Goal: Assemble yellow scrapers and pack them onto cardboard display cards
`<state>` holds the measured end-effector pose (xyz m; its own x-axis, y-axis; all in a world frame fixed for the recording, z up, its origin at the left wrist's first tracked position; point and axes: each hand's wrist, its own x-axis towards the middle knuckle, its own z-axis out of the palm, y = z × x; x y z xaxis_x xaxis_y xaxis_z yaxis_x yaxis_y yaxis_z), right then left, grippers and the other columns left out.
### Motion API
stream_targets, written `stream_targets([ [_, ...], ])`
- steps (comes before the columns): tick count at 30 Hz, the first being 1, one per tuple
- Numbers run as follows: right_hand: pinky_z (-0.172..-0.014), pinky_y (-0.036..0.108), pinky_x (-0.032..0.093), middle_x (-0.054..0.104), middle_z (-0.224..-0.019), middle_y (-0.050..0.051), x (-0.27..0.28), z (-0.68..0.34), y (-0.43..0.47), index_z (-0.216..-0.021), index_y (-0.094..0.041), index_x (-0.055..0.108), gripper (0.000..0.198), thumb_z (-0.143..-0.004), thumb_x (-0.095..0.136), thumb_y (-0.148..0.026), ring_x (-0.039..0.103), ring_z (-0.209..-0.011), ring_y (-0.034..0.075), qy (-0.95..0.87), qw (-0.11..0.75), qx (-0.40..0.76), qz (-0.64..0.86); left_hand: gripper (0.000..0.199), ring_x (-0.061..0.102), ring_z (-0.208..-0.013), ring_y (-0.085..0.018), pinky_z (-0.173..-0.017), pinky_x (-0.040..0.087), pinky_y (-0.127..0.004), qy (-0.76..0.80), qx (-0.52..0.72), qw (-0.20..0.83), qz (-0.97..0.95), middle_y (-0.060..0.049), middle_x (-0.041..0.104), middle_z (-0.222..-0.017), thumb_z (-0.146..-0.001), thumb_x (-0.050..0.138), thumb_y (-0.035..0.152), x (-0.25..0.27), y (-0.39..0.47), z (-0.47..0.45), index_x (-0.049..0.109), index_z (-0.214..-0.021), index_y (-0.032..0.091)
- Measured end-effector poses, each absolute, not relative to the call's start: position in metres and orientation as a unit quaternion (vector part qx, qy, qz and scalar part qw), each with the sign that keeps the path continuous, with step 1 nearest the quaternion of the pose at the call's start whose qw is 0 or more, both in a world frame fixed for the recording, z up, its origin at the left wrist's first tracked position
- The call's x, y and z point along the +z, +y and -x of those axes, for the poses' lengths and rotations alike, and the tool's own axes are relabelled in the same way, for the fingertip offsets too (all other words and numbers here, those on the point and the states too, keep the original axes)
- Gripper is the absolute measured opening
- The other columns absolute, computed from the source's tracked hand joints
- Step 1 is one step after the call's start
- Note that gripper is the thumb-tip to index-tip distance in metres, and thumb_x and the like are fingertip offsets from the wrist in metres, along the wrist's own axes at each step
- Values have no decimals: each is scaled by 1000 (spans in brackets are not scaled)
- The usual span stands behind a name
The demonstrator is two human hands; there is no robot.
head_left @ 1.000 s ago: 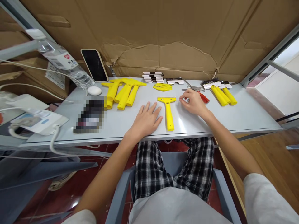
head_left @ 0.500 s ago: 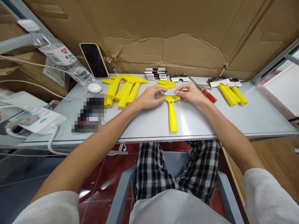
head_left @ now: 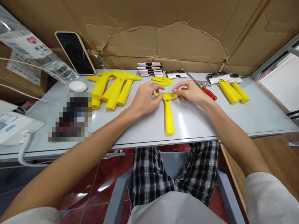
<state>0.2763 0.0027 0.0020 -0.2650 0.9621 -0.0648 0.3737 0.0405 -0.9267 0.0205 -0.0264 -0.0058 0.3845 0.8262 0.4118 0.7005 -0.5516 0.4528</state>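
Note:
A yellow plastic T-shaped scraper [head_left: 169, 119] lies on the table in front of me, its crosshead away from me and its handle toward me. My left hand [head_left: 147, 97] has thumb and fingers curled around the left end of the crosshead. At the crosshead's right end, my right hand [head_left: 189, 93] is closed in a pinch; whatever small thing sits between its fingertips is too small to make out. A thin pale line shows along the crosshead's top edge between the hands. Just beyond them lie several flat yellow strips [head_left: 162, 81].
Several yellow scrapers [head_left: 116, 88] are piled at left. At right are a red-handled screwdriver [head_left: 209, 93] and more yellow handles [head_left: 231, 93] with black-and-white cards. Stacked white sleeves [head_left: 149, 69], a phone [head_left: 75, 53] and a water bottle [head_left: 39, 51] stand along the back.
The camera view has shifted closer and a little to the right. Both hands have drawn nearer to the crosshead, the left one now around its left end. The scraper stays lying on the table.

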Motion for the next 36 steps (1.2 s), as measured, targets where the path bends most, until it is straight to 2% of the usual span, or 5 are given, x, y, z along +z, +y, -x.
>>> stream_targets([
  [6, -56, 19, 42, 67, -88, 5, -1, -279, 5, -114, -11, 77, 64, -84, 92, -65, 53, -65, 1, -638, 336, 473, 506, 66, 77, -115, -43, -100, 61, -55, 524, 106, 97, -840, -17, 70, -137, -101, 73, 58, 20, -70, -63, 67, -159, 27],
  [18, -58, 17, 44, 71, -135, 8, 8, -277, 2, -109, -12, 73, 79, -77, 91, -82, 51, -78, -1, -609, 420, 428, 519, 64, 77, -106, -36, -107, 62, -55, 503, -9, 82, -860, -17, 59, -153, -98, 63, 28, 35, -64, -33, 64, -163, 26],
  [23, -56, 15, 42, 72, -136, 8, 4, -277, 6, -110, -12, 73, 83, -72, 93, -83, 51, -79, 0, -600, 439, 436, 508, 66, 79, -110, -39, -106, 63, -59, 512, -14, 39, -858, -20, 58, -155, -103, 53, 19, 31, -74, -43, 61, -168, 28],
  [28, -58, 12, 40, 73, -133, 7, 1, -279, 10, -112, -13, 72, 65, -87, 86, -71, 51, -80, -1, -603, 454, 428, 497, 68, 79, -112, -40, -103, 65, -59, 507, -3, 0, -862, -22, 55, -162, -105, 49, 16, 21, -76, -49, 60, -170, 28],
  [36, -60, 12, 42, 74, -129, 6, 5, -279, 9, -114, -13, 74, 51, -91, 81, -57, 52, -81, 0, -593, 469, 424, 500, 67, 75, -117, -33, -117, 61, -57, 468, 120, 115, -868, -16, 64, -154, -99, 56, 24, 20, -56, -33, 69, -164, 28],
])
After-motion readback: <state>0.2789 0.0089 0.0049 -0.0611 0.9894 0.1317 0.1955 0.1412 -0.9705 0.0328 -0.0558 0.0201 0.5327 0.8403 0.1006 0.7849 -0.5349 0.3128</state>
